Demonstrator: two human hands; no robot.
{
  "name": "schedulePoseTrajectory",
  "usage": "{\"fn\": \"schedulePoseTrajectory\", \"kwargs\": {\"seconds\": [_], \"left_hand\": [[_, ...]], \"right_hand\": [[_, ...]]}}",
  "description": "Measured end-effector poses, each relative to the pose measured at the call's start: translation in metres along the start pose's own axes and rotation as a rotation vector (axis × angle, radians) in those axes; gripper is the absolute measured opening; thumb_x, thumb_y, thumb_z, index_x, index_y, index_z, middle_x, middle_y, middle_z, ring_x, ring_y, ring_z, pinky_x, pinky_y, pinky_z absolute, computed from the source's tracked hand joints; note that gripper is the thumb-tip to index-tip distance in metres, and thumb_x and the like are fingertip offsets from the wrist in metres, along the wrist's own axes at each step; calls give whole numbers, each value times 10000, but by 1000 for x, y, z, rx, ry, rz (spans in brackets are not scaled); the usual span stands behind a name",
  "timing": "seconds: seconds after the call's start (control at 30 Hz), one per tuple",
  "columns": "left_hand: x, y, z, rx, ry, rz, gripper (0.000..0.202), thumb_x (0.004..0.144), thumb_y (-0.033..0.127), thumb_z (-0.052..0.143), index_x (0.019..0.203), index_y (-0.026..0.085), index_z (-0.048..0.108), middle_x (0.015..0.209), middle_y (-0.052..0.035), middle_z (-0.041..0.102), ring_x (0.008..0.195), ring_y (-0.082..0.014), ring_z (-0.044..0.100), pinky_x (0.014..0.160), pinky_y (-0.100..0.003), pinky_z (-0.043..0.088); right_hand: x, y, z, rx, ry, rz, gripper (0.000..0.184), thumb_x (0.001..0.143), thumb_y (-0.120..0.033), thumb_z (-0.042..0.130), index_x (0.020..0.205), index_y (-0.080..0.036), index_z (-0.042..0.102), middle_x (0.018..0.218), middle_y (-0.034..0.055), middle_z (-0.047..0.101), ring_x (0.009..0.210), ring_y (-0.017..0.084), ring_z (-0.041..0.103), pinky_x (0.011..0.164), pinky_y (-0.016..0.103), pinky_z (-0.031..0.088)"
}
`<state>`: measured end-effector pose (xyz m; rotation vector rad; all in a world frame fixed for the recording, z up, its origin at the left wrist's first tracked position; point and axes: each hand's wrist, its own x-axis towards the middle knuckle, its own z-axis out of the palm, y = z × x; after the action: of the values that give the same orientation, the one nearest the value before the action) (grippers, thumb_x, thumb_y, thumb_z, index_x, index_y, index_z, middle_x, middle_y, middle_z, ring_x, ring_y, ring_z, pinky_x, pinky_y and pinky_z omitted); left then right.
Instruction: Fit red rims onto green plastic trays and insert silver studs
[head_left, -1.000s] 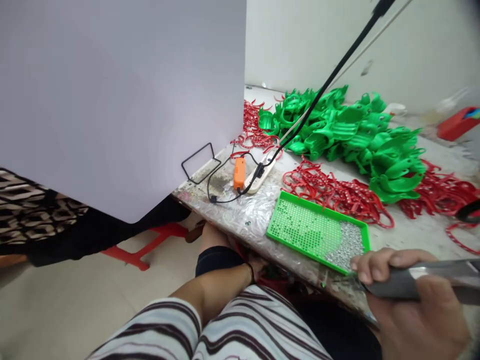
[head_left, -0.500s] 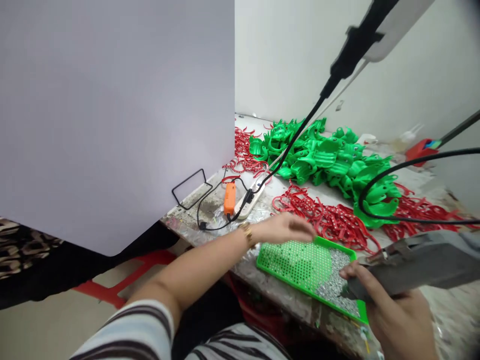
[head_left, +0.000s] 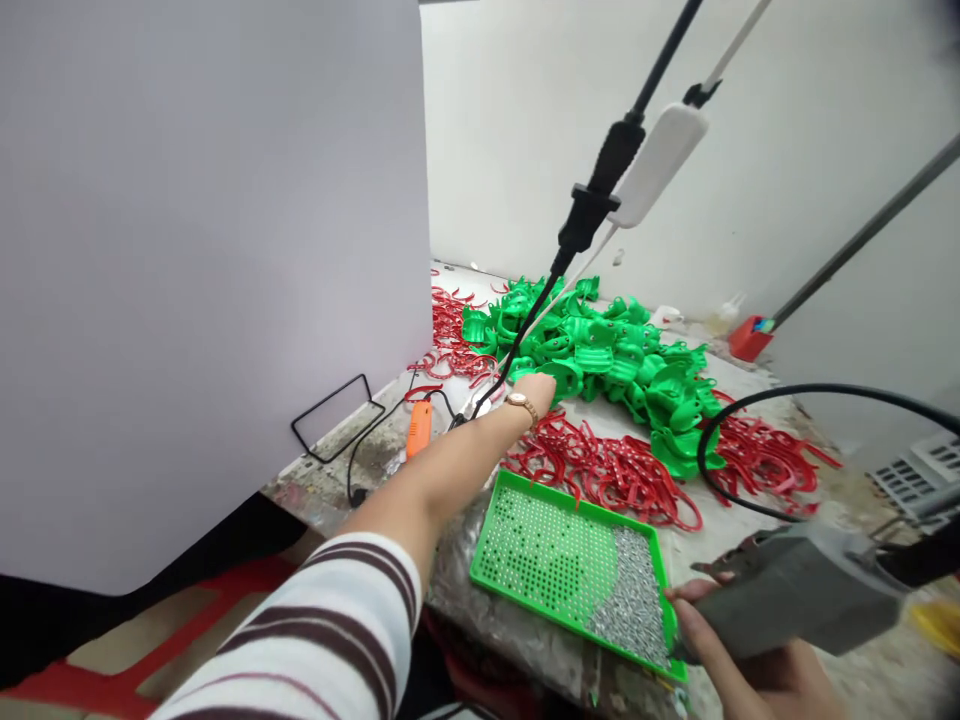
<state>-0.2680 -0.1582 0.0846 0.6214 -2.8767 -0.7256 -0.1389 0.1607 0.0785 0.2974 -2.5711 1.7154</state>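
My left hand (head_left: 535, 389) is stretched far across the table and reaches the near edge of a heap of green plastic parts (head_left: 609, 355); its fingers are hidden against the parts. My right hand (head_left: 742, 655) grips a grey power tool (head_left: 795, 602) at the lower right, with a black cable (head_left: 757, 412) looping away from it. The tool's tip sits beside a green perforated tray (head_left: 555, 555) that holds several small metal screws at its right end. Red plastic strips (head_left: 607, 470) lie between the tray and the green heap.
A large white panel (head_left: 202, 250) blocks the left side. An orange device (head_left: 418, 430), a white power strip and black wires lie near the table's left corner. A black plug and white adapter (head_left: 637, 170) hang overhead. A red box (head_left: 750, 336) sits by the wall.
My left arm came up from below the table edge, passed over the tray and stretched to the green heap. The view tilted upward; my right hand keeps hold of the tool.
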Motion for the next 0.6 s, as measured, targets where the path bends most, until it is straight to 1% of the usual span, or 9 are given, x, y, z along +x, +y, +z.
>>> {"fn": "schedulePoseTrajectory", "kwargs": {"seconds": [0.13, 0.23, 0.33, 0.4, 0.43, 0.5, 0.57, 0.6], "left_hand": [[-31, -7, -23, 90, 97, -7, 212, 879, 281, 553, 944, 99, 637, 999, -90, 649, 1014, -188, 604, 929, -411, 467], [-55, -13, -33, 101, 209, -20, 253, 917, 231, 433, 992, 125, 650, 985, -111, 661, 1009, -212, 615, 907, -394, 472], [-70, -18, -28, 63, 274, 13, 349, 920, 177, 344, 1132, 153, 620, 1054, -114, 660, 1042, -214, 609, 919, -344, 464], [-75, -19, -18, 29, 289, 51, 423, 893, 121, 344, 1274, 126, 527, 1173, -133, 619, 1099, -215, 583, 939, -328, 456], [-76, -19, -13, 12, 293, 71, 481, 871, 84, 344, 1338, 97, 460, 1252, -157, 571, 1139, -223, 560, 953, -332, 451], [-79, -16, -5, -22, 299, 109, 591, 828, 21, 330, 1418, 45, 328, 1401, -205, 426, 1229, -244, 495, 989, -353, 434], [-84, -12, -2, -67, 302, 153, 634, 817, 12, 335, 1446, 25, 258, 1480, -212, 304, 1305, -251, 420, 1042, -364, 401], [-88, -10, -2, -92, 304, 172, 628, 829, 31, 345, 1449, 22, 249, 1490, -206, 289, 1328, -246, 393, 1069, -363, 381]], "right_hand": [[-4, -3, 5, 10, 93, -8, 553, 572, -527, 726, 907, -100, 620, 909, 127, 667, 818, 208, 643, 669, 248, 537], [-7, -9, 13, 125, 142, 11, 584, 511, -474, 764, 919, -102, 570, 941, 144, 656, 837, 220, 638, 736, 301, 536], [-9, -15, 21, 193, 190, 61, 643, 445, -463, 775, 919, -115, 515, 949, 145, 639, 858, 242, 628, 796, 364, 517], [-9, -17, 24, 205, 185, 74, 674, 424, -465, 778, 928, -128, 485, 959, 132, 621, 881, 250, 618, 830, 391, 499], [-10, -16, 25, 207, 171, 76, 689, 423, -461, 781, 946, -132, 476, 978, 129, 611, 902, 254, 612, 858, 408, 486], [-10, -14, 25, 207, 151, 70, 723, 445, -449, 786, 1012, -132, 468, 1040, 135, 588, 951, 260, 599, 921, 445, 454], [-10, -10, 25, 214, 173, 56, 768, 470, -425, 790, 1096, -141, 449, 1096, 136, 560, 966, 249, 588, 959, 478, 428], [-11, -8, 24, 227, 188, 44, 785, 480, -408, 793, 1129, -149, 436, 1107, 132, 550, 962, 241, 585, 967, 492, 421]]}}
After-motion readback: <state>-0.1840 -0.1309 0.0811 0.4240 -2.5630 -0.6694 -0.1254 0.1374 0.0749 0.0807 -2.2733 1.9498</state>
